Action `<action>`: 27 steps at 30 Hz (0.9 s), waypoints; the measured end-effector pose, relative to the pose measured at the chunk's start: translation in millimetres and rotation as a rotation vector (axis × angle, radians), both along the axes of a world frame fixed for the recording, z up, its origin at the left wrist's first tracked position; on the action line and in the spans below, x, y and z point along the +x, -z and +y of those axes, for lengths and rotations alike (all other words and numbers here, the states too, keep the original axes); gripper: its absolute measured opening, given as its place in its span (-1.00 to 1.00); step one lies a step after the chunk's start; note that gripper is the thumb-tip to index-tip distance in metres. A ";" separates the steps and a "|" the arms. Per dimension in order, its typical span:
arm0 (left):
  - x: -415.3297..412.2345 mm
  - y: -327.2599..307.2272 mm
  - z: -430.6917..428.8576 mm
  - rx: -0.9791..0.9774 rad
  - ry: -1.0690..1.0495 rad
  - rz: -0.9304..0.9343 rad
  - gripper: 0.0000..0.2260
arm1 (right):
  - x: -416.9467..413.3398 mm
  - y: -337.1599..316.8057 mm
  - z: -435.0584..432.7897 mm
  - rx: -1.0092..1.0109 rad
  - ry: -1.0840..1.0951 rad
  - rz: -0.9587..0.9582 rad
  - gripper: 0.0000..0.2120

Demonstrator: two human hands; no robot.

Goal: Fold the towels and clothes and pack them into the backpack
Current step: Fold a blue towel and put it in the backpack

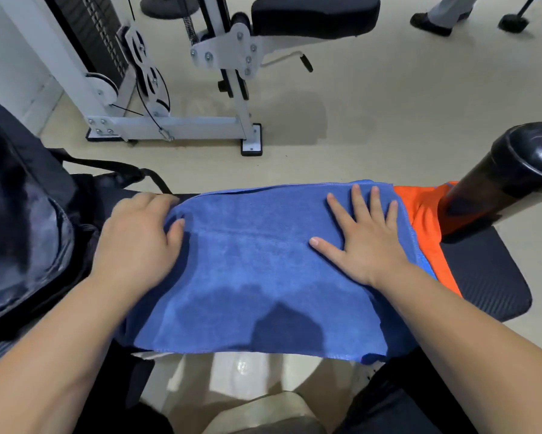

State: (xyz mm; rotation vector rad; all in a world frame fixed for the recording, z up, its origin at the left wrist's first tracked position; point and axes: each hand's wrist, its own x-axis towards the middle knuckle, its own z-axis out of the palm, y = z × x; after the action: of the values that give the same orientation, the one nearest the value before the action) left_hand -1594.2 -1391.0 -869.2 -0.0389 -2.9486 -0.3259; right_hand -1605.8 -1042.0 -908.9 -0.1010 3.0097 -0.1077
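A blue towel lies folded and spread flat on a dark padded bench in front of me. My right hand presses flat on its right part with fingers straight and spread. My left hand is at the towel's left edge, thumb on top of the cloth and fingers curled over the edge, so it grips that edge. An orange garment lies under the towel's right side. The black backpack stands unzipped at the left, touching the bench.
A dark shaker bottle stands on the bench's right end, on the orange garment. A white gym machine with a black seat stands on the floor beyond. Another person's shoe is at the top right.
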 end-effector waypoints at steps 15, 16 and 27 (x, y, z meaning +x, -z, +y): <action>8.2 5.4 -38.6 -0.133 -0.101 -0.499 -0.78 | 22.4 12.8 -103.0 -0.009 -0.326 -0.100 -0.08; 7.2 4.4 -38.1 -0.101 -0.099 -0.484 -0.78 | 22.3 12.5 -102.0 -0.008 -0.336 -0.100 -0.08; -8.6 -30.7 -35.9 1.033 -0.272 -0.326 -0.72 | 22.3 11.0 -100.0 -0.067 -0.330 -0.104 -0.09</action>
State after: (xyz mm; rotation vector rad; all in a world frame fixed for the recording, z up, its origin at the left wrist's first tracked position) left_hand -1602.9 -1426.9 -838.5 0.5752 -2.6154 -1.8572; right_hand -1583.4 -1142.0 -919.8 -0.5749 2.8396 -0.1737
